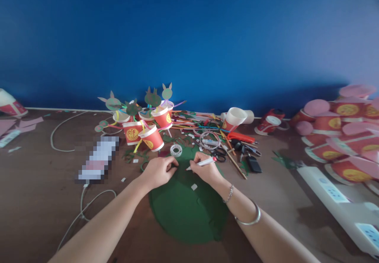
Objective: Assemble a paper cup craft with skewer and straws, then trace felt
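Observation:
On the brown table lies a large rounded sheet of green paper [186, 215]. My right hand [207, 170] grips a white marker pen [205, 162] with a red end; its tip points down at the paper. Across from it, my left hand [161, 171] rests at the sheet's left edge, fingers curled and thumb pressed to the index finger. Whether paper is pinched there is hidden. A small white scrap [194, 187] lies on the green sheet between my arms. Just beyond my hands sits a roll of tape [176, 150].
Paper-cup figures [151, 137] with green animal heads stand behind my left hand. Scissors [219, 154], a key fob [254, 164] and an orange-red tool [241, 137] lie beyond my right. A phone [99, 158] charges at left. At right are a power strip [322, 192] and stacked red cups [340, 137].

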`<state>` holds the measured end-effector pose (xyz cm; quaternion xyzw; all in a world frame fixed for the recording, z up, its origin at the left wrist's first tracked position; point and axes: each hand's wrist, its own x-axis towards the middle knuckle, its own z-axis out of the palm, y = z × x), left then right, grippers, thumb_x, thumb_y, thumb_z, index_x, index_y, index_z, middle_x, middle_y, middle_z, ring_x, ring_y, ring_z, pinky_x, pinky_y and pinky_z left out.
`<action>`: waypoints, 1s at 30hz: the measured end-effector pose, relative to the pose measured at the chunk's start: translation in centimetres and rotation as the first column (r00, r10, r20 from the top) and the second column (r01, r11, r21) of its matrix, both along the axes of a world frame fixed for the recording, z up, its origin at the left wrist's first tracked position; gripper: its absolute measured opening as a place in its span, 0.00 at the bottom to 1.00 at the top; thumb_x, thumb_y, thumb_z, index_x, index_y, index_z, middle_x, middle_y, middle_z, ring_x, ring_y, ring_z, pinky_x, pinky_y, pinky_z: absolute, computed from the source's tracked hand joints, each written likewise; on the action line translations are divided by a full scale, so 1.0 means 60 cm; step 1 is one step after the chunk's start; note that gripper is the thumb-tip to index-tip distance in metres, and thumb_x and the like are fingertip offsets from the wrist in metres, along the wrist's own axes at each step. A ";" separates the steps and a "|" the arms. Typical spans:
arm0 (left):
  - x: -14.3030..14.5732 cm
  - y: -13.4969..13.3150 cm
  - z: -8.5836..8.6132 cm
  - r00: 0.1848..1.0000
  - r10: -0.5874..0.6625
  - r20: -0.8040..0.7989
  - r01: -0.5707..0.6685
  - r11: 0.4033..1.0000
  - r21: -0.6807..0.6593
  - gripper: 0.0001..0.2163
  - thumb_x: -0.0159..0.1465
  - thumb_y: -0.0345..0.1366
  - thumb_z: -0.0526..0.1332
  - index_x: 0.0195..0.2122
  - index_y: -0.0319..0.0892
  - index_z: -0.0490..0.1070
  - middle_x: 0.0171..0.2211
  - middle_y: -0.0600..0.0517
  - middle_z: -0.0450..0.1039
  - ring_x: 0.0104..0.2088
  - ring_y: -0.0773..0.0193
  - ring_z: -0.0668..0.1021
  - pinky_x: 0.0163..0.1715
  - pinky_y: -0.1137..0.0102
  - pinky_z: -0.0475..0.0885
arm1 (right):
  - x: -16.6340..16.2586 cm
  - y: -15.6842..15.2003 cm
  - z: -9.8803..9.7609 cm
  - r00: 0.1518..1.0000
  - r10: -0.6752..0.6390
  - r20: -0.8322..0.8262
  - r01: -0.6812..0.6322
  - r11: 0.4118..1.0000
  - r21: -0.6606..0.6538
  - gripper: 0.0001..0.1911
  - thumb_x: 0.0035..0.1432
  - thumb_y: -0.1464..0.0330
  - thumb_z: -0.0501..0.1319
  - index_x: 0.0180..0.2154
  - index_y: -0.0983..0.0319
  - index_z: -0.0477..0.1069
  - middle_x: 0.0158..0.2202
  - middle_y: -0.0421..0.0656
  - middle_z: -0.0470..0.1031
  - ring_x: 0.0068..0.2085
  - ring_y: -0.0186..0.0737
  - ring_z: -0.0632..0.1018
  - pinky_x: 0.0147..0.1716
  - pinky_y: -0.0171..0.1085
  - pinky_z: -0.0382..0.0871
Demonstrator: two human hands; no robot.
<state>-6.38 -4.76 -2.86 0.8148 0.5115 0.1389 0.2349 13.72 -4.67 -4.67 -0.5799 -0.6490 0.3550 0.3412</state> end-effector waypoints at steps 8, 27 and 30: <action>0.000 0.000 0.003 1.000 0.001 -0.002 -0.001 1.000 -0.006 0.06 0.59 0.34 0.57 0.35 0.45 0.73 0.17 0.59 0.64 0.20 0.68 0.68 0.23 0.74 0.56 | -0.001 -0.003 0.003 1.000 -0.001 -0.008 0.001 1.000 -0.006 0.12 0.48 0.67 0.57 0.18 0.59 0.56 0.15 0.34 0.62 0.19 0.30 0.64 0.18 0.30 0.54; 0.000 0.001 -0.001 1.000 -0.001 0.000 0.001 1.000 0.004 0.06 0.59 0.35 0.58 0.35 0.44 0.72 0.18 0.58 0.64 0.20 0.68 0.69 0.23 0.74 0.56 | -0.002 -0.002 0.006 1.000 0.012 0.002 -0.012 1.000 0.021 0.12 0.46 0.68 0.57 0.17 0.59 0.55 0.14 0.34 0.61 0.19 0.30 0.63 0.18 0.30 0.54; -0.001 0.001 -0.002 1.000 -0.006 0.004 0.006 1.000 0.009 0.06 0.59 0.35 0.58 0.35 0.45 0.72 0.18 0.58 0.65 0.21 0.68 0.69 0.23 0.74 0.56 | -0.001 -0.001 0.006 0.999 0.006 -0.044 -0.007 1.000 -0.003 0.12 0.48 0.67 0.57 0.18 0.59 0.56 0.14 0.35 0.65 0.19 0.31 0.66 0.19 0.30 0.57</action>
